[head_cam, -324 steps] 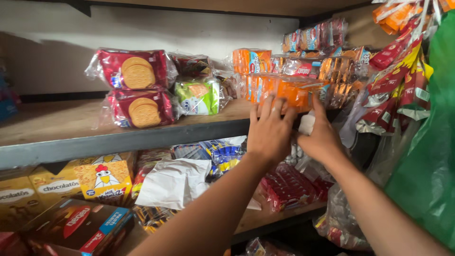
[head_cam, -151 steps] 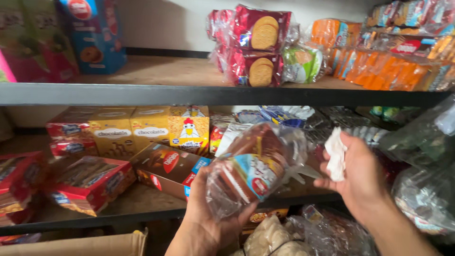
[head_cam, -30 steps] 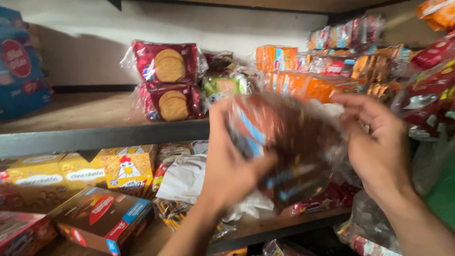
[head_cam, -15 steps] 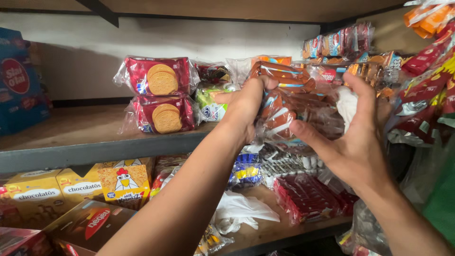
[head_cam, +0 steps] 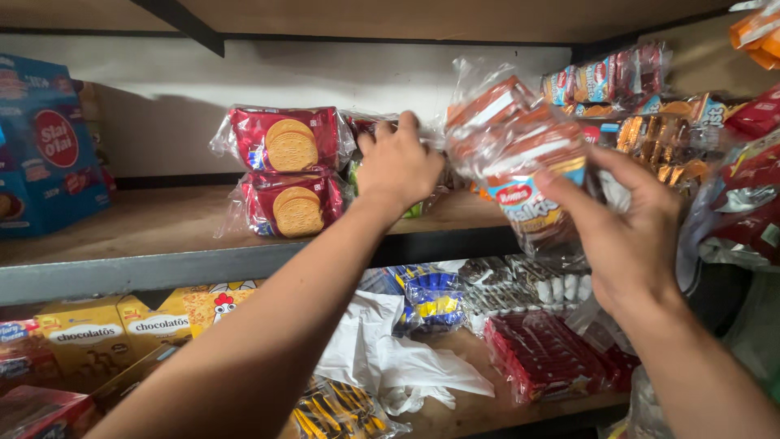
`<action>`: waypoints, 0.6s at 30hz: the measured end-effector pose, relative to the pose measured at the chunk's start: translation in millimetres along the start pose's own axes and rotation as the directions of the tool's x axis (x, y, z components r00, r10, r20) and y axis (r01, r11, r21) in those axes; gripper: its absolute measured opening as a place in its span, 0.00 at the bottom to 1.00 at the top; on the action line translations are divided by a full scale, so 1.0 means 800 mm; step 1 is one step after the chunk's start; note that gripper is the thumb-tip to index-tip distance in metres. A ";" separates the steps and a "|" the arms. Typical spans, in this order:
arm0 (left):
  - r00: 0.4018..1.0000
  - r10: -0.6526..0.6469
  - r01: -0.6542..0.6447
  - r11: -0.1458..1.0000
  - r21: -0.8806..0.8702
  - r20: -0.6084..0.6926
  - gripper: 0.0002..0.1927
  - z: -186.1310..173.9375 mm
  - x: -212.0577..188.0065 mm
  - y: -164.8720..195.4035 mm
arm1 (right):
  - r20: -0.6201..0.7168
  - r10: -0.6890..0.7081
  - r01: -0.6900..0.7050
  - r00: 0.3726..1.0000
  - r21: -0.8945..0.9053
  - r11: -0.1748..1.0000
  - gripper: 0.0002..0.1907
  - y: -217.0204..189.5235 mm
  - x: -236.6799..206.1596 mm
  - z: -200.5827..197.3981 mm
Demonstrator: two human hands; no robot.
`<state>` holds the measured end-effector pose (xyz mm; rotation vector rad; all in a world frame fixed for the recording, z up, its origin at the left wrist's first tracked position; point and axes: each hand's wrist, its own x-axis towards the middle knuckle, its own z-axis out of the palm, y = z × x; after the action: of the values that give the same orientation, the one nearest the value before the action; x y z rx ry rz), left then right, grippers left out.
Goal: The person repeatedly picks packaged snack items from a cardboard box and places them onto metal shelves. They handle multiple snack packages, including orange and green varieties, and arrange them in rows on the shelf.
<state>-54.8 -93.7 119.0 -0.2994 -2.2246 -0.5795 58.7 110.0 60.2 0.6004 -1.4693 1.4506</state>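
Hands: two. Right hand (head_cam: 630, 236) raised, palm toward camera, fingers closed around one clear bag of orange-brown biscuit packs (head_cam: 520, 150), held in the air just in front of the upper shelf's (head_cam: 162, 264) front edge. Left hand (head_cam: 398, 167) extended over that edge, fingers curled onto wrapped goods behind it; grip unclear. Red biscuit packs (head_cam: 288, 175): two, stacked, mid-shelf. Yellow boxes (head_cam: 122, 333): three, lower shelf's left end.

Premises: a small grocery shop or stockroom. Metal shelf (head_cam: 187, 264) at centre left carries wrapped biscuit packs (head_cam: 286, 171); yellow cartons (head_cam: 122, 333) lower left, hanging snack packets (head_cam: 751, 114) at right.
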 end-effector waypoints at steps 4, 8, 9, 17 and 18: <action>0.992 0.029 -0.072 0.927 0.369 0.122 0.28 0.031 0.012 -0.035 | -0.011 0.058 -0.055 0.998 0.192 0.980 0.17 0.001 0.006 -0.002; 0.993 0.068 -0.101 0.906 0.410 0.095 0.14 0.043 0.011 -0.044 | -0.027 0.070 -0.062 0.997 0.218 0.974 0.13 -0.006 0.013 -0.003; 0.995 0.072 -0.092 0.921 0.377 0.066 0.12 0.041 0.010 -0.042 | -0.030 0.050 -0.043 0.998 0.207 0.977 0.13 -0.008 0.015 -0.005; 0.988 0.106 -0.127 0.972 0.199 0.110 0.15 0.035 -0.027 0.047 | -0.114 -0.037 0.057 0.993 0.172 0.984 0.14 -0.017 0.039 -0.009; 0.988 0.117 -0.132 0.977 0.168 0.099 0.16 0.036 -0.032 0.060 | -0.114 -0.047 0.067 0.992 0.172 0.983 0.14 -0.017 0.042 -0.010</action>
<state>-38.2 -38.7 97.7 -0.3772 -2.3046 -0.3069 58.1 123.9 94.6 0.6546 -1.2382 1.5535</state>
